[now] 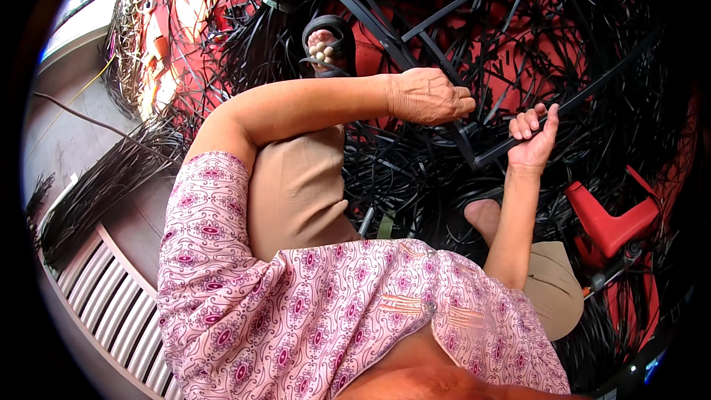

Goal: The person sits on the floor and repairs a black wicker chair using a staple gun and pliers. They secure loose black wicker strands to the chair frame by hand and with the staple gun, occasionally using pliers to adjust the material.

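We see the black bar (pixel 495 154) running from its near-left end toward the far right; the right hand (pixel 532 141) is nearer, half-curled against it, hold uncertain. Farther left, the left hand's (pixel 429 96) grip is closed, contents hidden.

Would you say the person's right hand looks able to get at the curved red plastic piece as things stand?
Probably yes, if the right hand leaves the black frame: the red plastic piece lies to the hand's lower right, with only loose black strips showing between.
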The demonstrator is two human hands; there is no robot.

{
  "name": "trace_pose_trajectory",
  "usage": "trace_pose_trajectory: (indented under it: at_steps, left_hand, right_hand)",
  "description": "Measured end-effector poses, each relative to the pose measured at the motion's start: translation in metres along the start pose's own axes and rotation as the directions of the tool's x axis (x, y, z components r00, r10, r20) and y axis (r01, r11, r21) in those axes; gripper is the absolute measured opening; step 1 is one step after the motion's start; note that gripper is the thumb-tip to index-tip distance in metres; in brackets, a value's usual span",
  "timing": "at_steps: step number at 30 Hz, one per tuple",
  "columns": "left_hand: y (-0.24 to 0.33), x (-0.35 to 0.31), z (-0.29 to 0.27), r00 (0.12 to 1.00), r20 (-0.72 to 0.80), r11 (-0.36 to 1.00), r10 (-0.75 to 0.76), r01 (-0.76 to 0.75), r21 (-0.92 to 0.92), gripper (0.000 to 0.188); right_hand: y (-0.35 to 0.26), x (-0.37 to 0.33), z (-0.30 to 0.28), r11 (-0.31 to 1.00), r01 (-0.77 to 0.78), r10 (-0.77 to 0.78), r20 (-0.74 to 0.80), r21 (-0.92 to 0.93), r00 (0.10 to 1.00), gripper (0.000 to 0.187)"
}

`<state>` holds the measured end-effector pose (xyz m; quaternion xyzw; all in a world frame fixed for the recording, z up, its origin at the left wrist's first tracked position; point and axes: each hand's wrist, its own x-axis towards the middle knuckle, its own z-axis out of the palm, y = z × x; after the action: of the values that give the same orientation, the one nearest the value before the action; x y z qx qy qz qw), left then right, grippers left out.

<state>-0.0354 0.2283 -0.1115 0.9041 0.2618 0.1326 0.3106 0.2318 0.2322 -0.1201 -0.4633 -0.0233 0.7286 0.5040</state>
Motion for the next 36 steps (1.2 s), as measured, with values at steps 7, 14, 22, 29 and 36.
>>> trace_pose_trajectory:
  at_steps: [7, 14, 22, 29, 36]
  left_hand:
    - [0.037, 0.061, -0.096, 0.964, -0.117, 0.970, -0.239, 0.231, -0.077, 0.024]
    - [0.051, 0.151, -0.154, 0.608, -0.680, 0.849, -0.409, -0.019, -0.528, 0.026]
    - [0.059, 0.088, -0.068, 0.418, -0.479, 0.273, -0.772, -0.463, -0.843, 0.018]
    - [0.054, -0.048, -0.057, 0.052, -0.526, 0.486, -0.849, -0.315, -0.815, 0.018]
    - [0.053, -0.112, -0.001, -0.221, -0.433, 0.464, -0.874, -0.114, -0.878, 0.022]
  right_hand:
    - [-0.144, -0.011, 0.131, 0.977, 0.080, -0.025, 0.265, -0.198, 0.964, 0.020]
    - [-0.281, 0.010, 0.313, 0.652, 0.216, 0.045, 0.321, -0.727, 0.946, 0.017]
    - [-0.170, -0.037, 0.280, -0.282, 0.487, -0.393, 0.562, -0.827, 0.727, 0.023]
    - [-0.158, -0.064, 0.284, 0.022, 0.461, -0.208, 0.447, -0.887, 0.870, 0.026]
    - [-0.216, -0.012, 0.250, -0.504, 0.523, -0.364, 0.718, -0.688, 0.593, 0.019]
